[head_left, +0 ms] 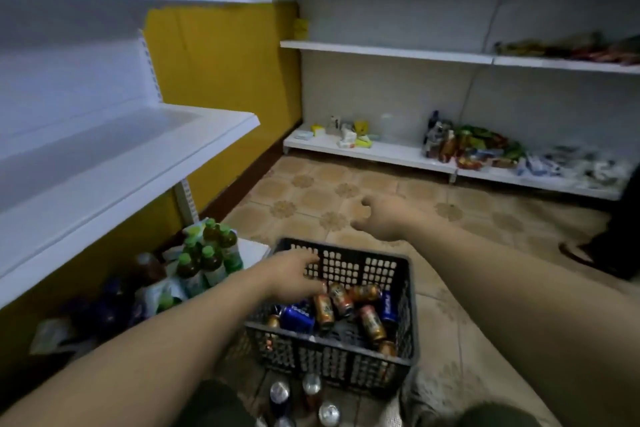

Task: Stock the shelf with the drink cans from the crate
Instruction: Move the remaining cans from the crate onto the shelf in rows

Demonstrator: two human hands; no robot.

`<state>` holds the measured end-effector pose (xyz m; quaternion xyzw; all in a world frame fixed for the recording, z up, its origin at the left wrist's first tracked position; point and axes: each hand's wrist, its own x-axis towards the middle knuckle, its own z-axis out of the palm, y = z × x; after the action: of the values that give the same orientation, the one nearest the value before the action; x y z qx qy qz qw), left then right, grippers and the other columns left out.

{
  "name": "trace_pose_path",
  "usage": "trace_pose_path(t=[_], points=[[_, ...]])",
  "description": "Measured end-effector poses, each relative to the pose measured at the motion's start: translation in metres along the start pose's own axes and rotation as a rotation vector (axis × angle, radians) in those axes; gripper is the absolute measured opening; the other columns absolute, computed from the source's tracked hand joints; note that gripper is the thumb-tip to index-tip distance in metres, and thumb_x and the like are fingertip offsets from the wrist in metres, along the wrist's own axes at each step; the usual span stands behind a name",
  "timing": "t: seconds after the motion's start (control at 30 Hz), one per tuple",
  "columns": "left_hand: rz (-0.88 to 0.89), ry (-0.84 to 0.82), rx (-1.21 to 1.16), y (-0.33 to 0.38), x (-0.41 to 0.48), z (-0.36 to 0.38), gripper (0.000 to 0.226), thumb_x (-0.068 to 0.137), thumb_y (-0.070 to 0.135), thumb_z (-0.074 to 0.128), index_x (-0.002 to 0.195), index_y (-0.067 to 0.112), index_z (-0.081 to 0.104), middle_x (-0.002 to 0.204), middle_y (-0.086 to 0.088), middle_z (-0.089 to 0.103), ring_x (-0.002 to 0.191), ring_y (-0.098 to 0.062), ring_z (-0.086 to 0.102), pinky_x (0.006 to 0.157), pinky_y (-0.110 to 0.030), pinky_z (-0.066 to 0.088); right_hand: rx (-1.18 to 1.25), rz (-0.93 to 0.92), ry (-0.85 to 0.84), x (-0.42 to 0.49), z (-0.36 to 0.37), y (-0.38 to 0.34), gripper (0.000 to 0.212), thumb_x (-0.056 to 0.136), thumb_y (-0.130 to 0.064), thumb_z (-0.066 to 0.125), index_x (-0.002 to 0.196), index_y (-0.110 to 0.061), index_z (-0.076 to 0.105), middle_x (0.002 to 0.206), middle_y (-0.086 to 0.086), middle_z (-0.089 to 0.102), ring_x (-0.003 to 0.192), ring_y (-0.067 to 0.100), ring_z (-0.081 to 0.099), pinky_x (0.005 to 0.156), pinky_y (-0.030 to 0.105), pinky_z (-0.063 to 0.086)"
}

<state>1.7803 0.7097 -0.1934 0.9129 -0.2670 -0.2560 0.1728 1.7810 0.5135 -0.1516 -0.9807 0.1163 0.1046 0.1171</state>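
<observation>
Down on the tiled floor point(311, 198), near the middle of the scene, sits a black plastic crate point(346, 366) with lattice walls and a thick rim. Inside it the drink cans point(341, 300), glossy cylinders in orange-brown and blue, lie tumbled on their sides. The left hand point(294, 276) reaches over the crate's left rim, fingers bent down among the cans at the far-left corner. The back of the hand hides the fingertips, so I cannot tell whether they close round a can. The right hand point(384, 218) hangs above the floor just beyond the far rim, fingers loosely curled, holding nothing. At the left a smooth white shelf point(138, 156) juts out, and green-capped bottles point(207, 253) stand under it. A few upright cans point(311, 385) with silver tops stand on the floor just near of the crate.
</observation>
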Motion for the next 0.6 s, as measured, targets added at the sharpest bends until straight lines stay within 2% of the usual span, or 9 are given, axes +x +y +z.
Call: trace_pose_path(t=[0.13, 0.27, 0.37, 0.5, 0.6], points=[[0.044, -0.160, 0.024, -0.003, 0.066, 0.059, 0.046, 0.084, 0.042, 0.063, 0.125, 0.023, 0.055, 0.126, 0.000, 0.055, 0.112, -0.019, 0.054, 0.095, -0.033, 0.046, 0.087, 0.124, -0.088, 0.031, 0.049, 0.058, 0.067, 0.093, -0.051, 0.054, 0.147, -0.017, 0.035, 0.149, 0.008, 0.041, 0.132, 0.028, 0.042, 0.106, 0.038, 0.039], [-0.008, -0.300, -0.007, -0.023, 0.122, 0.104, 0.052, 0.087, 0.043, 0.062, 0.132, 0.023, 0.049, 0.134, 0.003, 0.051, 0.120, -0.019, 0.050, 0.100, -0.031, 0.042, 0.116, 0.172, -0.210, 0.073, 0.101, 0.094, 0.059, 0.094, -0.050, 0.052, 0.140, -0.014, 0.043, 0.137, 0.010, 0.052, 0.117, 0.027, 0.053, 0.094, 0.035, 0.047], [-0.064, -0.341, -0.051, -0.046, 0.165, 0.131, 0.047, 0.086, 0.040, 0.062, 0.129, 0.024, 0.053, 0.130, 0.003, 0.056, 0.115, -0.017, 0.054, 0.098, -0.032, 0.044, 0.156, 0.192, -0.306, 0.109, 0.147, 0.115, 0.057, 0.095, -0.051, 0.050, 0.137, -0.014, 0.044, 0.132, 0.010, 0.055, 0.110, 0.026, 0.055, 0.087, 0.035, 0.048], [-0.184, -0.395, -0.121, -0.080, 0.226, 0.166, 0.050, 0.085, 0.041, 0.063, 0.130, 0.021, 0.053, 0.127, 0.002, 0.058, 0.112, -0.017, 0.056, 0.097, -0.032, 0.045, 0.169, 0.219, -0.424, 0.151, 0.216, 0.140, 0.059, 0.096, -0.049, 0.048, 0.143, -0.013, 0.038, 0.138, 0.013, 0.050, 0.119, 0.028, 0.051, 0.092, 0.034, 0.043], [-0.236, -0.423, -0.157, -0.104, 0.269, 0.201, 0.061, 0.080, 0.047, 0.065, 0.135, 0.023, 0.049, 0.131, 0.002, 0.057, 0.113, -0.018, 0.057, 0.097, -0.036, 0.047, 0.191, 0.260, -0.519, 0.179, 0.268, 0.157, 0.061, 0.097, -0.047, 0.048, 0.146, -0.012, 0.034, 0.144, 0.013, 0.045, 0.124, 0.029, 0.048, 0.097, 0.035, 0.040]])
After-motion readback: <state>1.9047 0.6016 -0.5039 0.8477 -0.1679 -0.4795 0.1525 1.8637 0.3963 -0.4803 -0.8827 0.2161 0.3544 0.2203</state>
